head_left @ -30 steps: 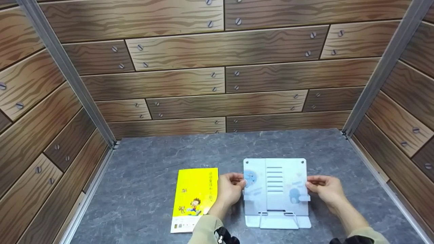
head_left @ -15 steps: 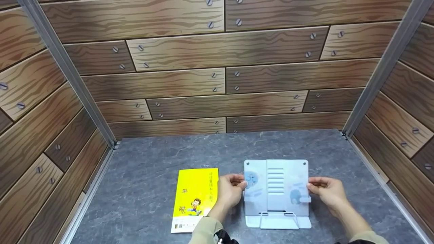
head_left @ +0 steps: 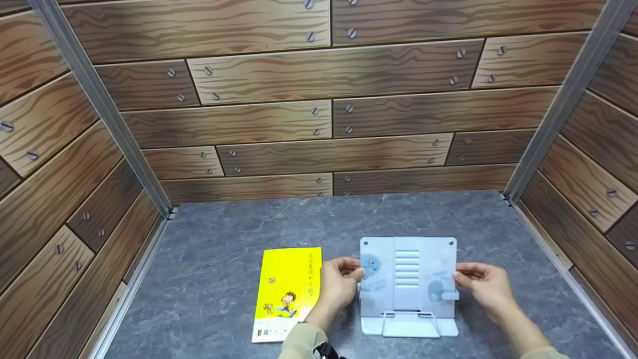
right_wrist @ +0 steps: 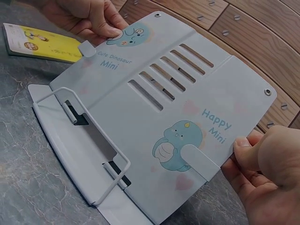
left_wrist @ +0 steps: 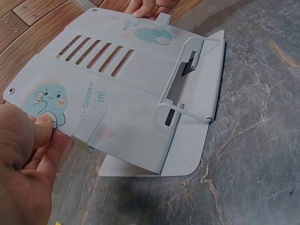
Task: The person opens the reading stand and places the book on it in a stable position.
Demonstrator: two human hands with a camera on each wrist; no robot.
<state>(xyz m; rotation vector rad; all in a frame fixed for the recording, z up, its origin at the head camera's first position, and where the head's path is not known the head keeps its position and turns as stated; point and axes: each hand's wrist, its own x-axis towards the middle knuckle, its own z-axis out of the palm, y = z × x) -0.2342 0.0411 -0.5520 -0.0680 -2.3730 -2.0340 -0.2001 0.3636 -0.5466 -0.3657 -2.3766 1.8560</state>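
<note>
A pale blue-white book stand (head_left: pixel 406 279) with dinosaur prints and a row of slots has its base on the table, its back panel tilted up. My left hand (head_left: pixel 340 284) pinches the panel's left edge, thumb on the printed face. On the opposite edge my right hand (head_left: pixel 486 285) pinches in the same way, above the side clip (right_wrist: pixel 200 162). A white wire holder (left_wrist: pixel 190 79) spans the base at the front. Both wrist views show fingers curled behind the panel. The yellow book (head_left: pixel 286 294) lies flat just left of my left hand, which overlaps its right edge.
The grey marbled table (head_left: pixel 224 234) is bordered by wood-patterned walls (head_left: pixel 264 117) at the back and both sides. Metal rails (head_left: pixel 132 159) run up the corners and along the table's side edges.
The stand's back panel has tipped slightly further upright toward me, its top edge shifting lower in the head view. Both hands keep their hold and move with it; the book stays put.
</note>
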